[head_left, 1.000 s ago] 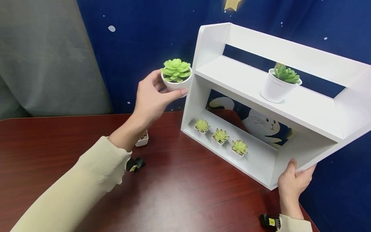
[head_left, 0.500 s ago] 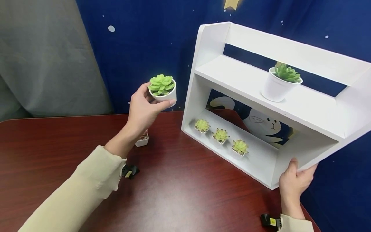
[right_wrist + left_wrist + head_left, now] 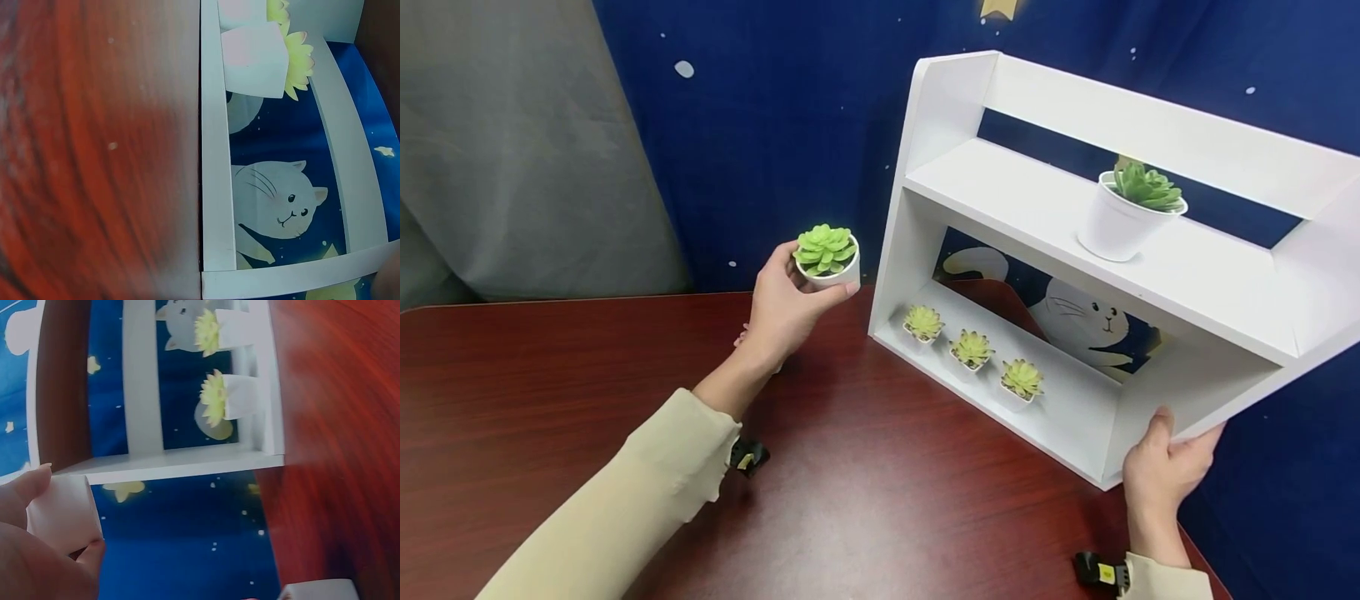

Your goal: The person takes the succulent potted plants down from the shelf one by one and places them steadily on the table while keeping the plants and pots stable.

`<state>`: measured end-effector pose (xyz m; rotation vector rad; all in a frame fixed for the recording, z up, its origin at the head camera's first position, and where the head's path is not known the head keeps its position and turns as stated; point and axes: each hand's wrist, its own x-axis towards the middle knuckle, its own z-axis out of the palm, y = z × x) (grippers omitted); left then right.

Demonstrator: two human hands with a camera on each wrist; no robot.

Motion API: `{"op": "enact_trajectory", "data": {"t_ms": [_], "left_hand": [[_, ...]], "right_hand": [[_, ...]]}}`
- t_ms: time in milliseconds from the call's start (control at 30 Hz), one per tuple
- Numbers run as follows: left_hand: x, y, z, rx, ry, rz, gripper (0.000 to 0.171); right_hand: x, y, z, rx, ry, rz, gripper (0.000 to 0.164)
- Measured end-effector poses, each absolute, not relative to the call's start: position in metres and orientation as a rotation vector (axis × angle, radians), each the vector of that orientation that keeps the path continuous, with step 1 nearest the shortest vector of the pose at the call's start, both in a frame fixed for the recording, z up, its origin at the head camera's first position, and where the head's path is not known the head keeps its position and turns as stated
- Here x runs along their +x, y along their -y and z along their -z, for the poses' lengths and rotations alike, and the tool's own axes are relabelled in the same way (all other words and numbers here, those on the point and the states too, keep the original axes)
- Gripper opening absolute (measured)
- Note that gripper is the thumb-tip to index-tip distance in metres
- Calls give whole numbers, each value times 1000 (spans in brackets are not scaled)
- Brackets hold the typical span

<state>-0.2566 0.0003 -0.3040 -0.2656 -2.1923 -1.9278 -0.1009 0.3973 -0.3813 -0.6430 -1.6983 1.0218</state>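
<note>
My left hand (image 3: 782, 304) holds a bright green succulent (image 3: 825, 250) in a round white pot, left of the white shelf (image 3: 1015, 196). In the left wrist view, thumb and fingers grip the sides of that pot (image 3: 65, 512). My right hand (image 3: 1165, 475) grips the lower part of the shelf's right side panel. On the upper board stands a darker green succulent (image 3: 1123, 221) in a white pot. Three small yellow-green succulents, the left one (image 3: 922, 323), the middle one (image 3: 972, 350) and the right one (image 3: 1021, 380), line the lower board.
Another small white pot (image 3: 322, 590) stands on the red-brown table (image 3: 880, 500), mostly hidden behind my left wrist in the head view. A blue curtain (image 3: 775, 150) with a cat print hangs behind the shelf, a grey one (image 3: 527, 167) at left.
My left hand has carried the potted succulent left and down, away from the shelf's left panel, then slightly right. Its wrist now covers most of the small pot on the table. My right hand stays put.
</note>
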Motion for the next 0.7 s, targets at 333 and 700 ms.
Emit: {"op": "enact_trajectory", "data": {"t_ms": [333, 700], "left_hand": [[-260, -2, 326, -153, 2306, 1724, 80], [-261, -6, 347, -110, 2383, 1750, 83]], "right_hand": [[-102, -400, 383, -658, 1696, -1028, 50], [-101, -398, 382, -666, 1695, -1019, 49]]}}
